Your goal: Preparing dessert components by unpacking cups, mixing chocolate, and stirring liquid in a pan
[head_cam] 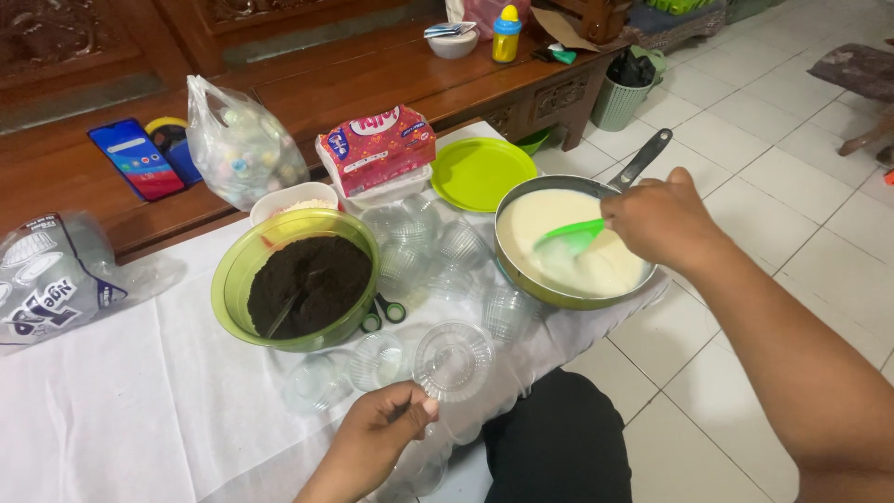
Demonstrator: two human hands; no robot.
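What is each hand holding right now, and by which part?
Right hand grips the green spatula by its handle, blade in the pan's cream. Left hand pinches a clear cup by its rim.

Two hands are showing: the left hand and the right hand. One pan of pale batter, one green bowl of dark crumbs, one green plate and one green spatula are lying on the white cloth. Roughly ten clear plastic cups are standing between them, their exact number being hard to tell.
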